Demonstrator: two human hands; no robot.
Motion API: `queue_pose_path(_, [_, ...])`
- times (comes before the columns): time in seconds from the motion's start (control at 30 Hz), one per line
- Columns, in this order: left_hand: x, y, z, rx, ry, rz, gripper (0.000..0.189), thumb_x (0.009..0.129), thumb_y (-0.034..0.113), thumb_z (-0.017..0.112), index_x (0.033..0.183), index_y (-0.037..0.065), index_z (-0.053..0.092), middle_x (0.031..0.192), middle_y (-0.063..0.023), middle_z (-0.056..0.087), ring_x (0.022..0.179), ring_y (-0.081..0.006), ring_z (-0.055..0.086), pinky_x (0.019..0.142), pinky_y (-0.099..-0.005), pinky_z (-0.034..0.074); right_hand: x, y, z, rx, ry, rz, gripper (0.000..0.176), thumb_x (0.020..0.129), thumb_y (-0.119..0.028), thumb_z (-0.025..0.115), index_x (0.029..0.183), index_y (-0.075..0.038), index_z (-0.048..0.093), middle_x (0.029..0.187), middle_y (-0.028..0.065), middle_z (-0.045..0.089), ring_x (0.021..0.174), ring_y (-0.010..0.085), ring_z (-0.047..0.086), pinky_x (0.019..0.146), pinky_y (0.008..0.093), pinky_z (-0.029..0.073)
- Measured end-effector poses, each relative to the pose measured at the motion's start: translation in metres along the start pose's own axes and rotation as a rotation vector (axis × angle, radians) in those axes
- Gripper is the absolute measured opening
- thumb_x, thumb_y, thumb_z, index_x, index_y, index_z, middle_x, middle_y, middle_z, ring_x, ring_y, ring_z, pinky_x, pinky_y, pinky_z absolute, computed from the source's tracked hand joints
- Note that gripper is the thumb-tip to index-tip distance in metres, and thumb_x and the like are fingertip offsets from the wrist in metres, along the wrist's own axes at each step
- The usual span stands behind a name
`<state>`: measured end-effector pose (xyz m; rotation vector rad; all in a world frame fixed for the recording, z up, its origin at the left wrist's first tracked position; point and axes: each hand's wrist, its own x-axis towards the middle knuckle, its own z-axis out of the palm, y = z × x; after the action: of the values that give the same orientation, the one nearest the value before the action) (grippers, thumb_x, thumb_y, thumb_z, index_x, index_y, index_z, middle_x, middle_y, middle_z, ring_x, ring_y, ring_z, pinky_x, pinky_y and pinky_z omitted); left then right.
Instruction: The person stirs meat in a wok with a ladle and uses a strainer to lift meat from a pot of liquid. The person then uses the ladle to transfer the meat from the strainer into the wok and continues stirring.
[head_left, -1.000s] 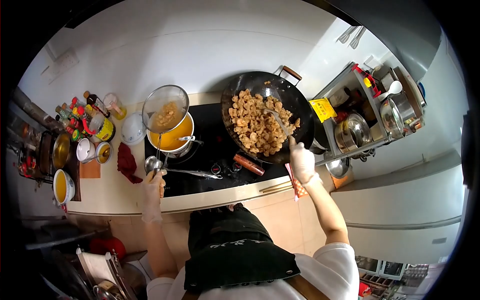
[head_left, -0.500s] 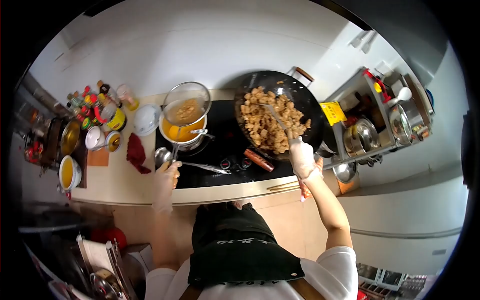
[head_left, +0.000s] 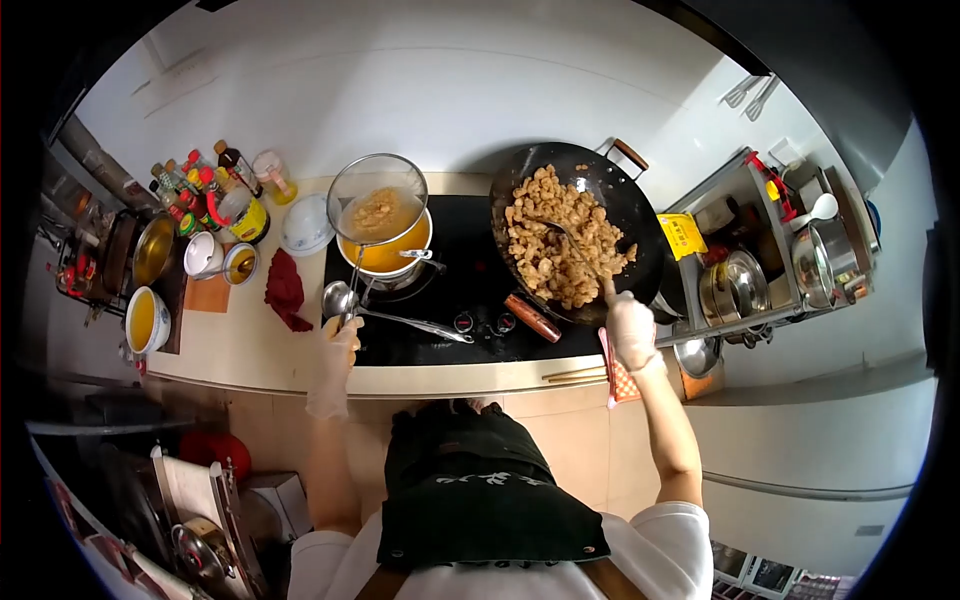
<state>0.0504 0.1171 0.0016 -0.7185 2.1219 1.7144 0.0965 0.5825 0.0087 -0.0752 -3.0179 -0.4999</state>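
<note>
My left hand [head_left: 342, 342], in a clear glove, is closed on the handle of a mesh strainer [head_left: 343, 187]. Some brown food pieces [head_left: 382, 209] lie in the strainer, which is over a pot [head_left: 432, 232] of orange-yellow liquid. My right hand [head_left: 631, 327], also gloved, grips the handle of a spatula [head_left: 580, 248]. The spatula's blade is among browned chunks [head_left: 545, 262] in a large black wok [head_left: 638, 215]. A ladle [head_left: 400, 321] rests on the black cooktop just right of my left hand.
Sauce bottles [head_left: 190, 190], a plate [head_left: 305, 226], a dark red cloth [head_left: 286, 288] and bowls [head_left: 149, 320] are on the left. A metal rack [head_left: 735, 312] with pots and a yellow packet [head_left: 681, 236] stands right of the wok. Chopsticks [head_left: 575, 376] and a patterned cloth [head_left: 622, 384] lie at the front edge.
The view has shifted a little, so most things sit further right. Both hands keep their holds; my right hand and the spatula are slightly lower relative to the wok.
</note>
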Motion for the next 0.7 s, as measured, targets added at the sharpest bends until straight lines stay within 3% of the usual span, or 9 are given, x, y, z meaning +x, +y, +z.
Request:
queue_pose_path(0.07, [-0.007,0.008,-0.001,0.020,-0.004,-0.009,0.024,0.094,0.027,0.053,0.104,0.008,0.064,0.059,0.0058,0.044,0.040,-0.0024,0.031,0.037,-0.0215,0.024,-0.010,0.014,-0.031,0.022,0.013,0.037,0.049,0.084,-0.002,0.053,0.130,-0.018,0.056,0.069,0.0085,0.057,0.053,0.0234,0.061,0.046,0.0340,0.051])
queue_pose_path(0.13, [-0.005,-0.004,-0.003,-0.041,-0.024,0.027,0.024,0.095,0.026,0.052,0.104,0.007,0.063,0.060,0.0057,0.045,0.040,-0.0022,0.032,0.037,-0.0209,0.025,-0.033,0.021,-0.067,-0.016,0.134,-0.001,0.041,0.085,-0.003,0.053,0.123,-0.017,0.060,0.067,0.0080,0.056,0.051,0.0200,0.061,0.043,0.0307,0.049])
queue_pose_path(0.2, [-0.005,-0.009,-0.003,-0.106,-0.060,0.056,0.023,0.095,0.024,0.051,0.104,0.007,0.063,0.061,0.0055,0.045,0.040,-0.0023,0.032,0.037,-0.0207,0.026,-0.051,0.016,-0.105,-0.129,0.076,-0.017,0.032,0.087,-0.009,0.055,0.118,-0.016,0.062,0.067,0.0087,0.057,0.052,0.0196,0.063,0.041,0.0279,0.048])
queue_pose_path(0.27, [-0.009,-0.008,0.001,-0.106,-0.035,0.048,0.022,0.095,0.024,0.051,0.102,0.007,0.063,0.060,0.0054,0.045,0.040,-0.0026,0.033,0.037,-0.0209,0.026,-0.062,0.010,-0.073,-0.142,0.106,0.018,0.051,0.080,0.000,0.055,0.127,-0.021,0.060,0.070,0.0071,0.057,0.047,0.0188,0.059,0.043,0.0318,0.049])
queue_pose_path(0.4, [-0.016,0.000,0.006,-0.059,-0.006,0.046,0.021,0.093,0.023,0.052,0.100,0.007,0.063,0.058,0.0049,0.044,0.038,-0.0037,0.034,0.037,-0.0214,0.028,-0.045,0.006,-0.024,-0.190,0.061,-0.012,0.051,0.082,0.000,0.053,0.130,-0.018,0.055,0.072,0.0116,0.059,0.054,0.0218,0.062,0.048,0.0313,0.052])
queue_pose_path(0.47, [-0.014,-0.002,0.004,-0.067,-0.014,0.066,0.018,0.091,0.023,0.055,0.095,0.007,0.062,0.056,0.0047,0.044,0.037,-0.0043,0.034,0.037,-0.0220,0.029,-0.041,0.022,-0.036,0.017,-0.013,0.063,0.050,0.084,0.001,0.051,0.129,-0.018,0.056,0.070,0.0119,0.058,0.054,0.0239,0.062,0.049,0.0323,0.052])
queue_pose_path(0.5, [-0.013,-0.003,0.004,-0.074,-0.017,0.074,0.017,0.090,0.023,0.056,0.093,0.007,0.062,0.055,0.0046,0.044,0.036,-0.0046,0.034,0.036,-0.0223,0.029,-0.046,0.025,-0.059,-0.015,-0.010,0.029,0.047,0.083,-0.001,0.054,0.128,-0.014,0.056,0.075,0.0092,0.062,0.058,0.0193,0.064,0.048,0.0285,0.050])
queue_pose_path(0.6, [-0.013,-0.002,0.006,-0.089,0.016,0.062,0.015,0.087,0.023,0.060,0.085,0.008,0.059,0.053,0.0044,0.043,0.035,-0.0054,0.034,0.035,-0.0231,0.029,-0.071,0.024,-0.100,-0.014,0.155,-0.023,0.049,0.082,0.000,0.054,0.129,-0.016,0.057,0.070,0.0088,0.060,0.047,0.0194,0.059,0.042,0.0292,0.048])
queue_pose_path(0.7, [-0.016,-0.001,0.007,-0.139,0.008,0.082,0.017,0.086,0.024,0.061,0.078,0.009,0.055,0.052,0.0045,0.042,0.035,-0.0058,0.033,0.035,-0.0235,0.028,-0.082,0.002,-0.116,-0.079,-0.023,-0.065,0.057,0.080,0.001,0.054,0.133,-0.019,0.054,0.069,0.0094,0.058,0.044,0.0166,0.057,0.042,0.0298,0.049])
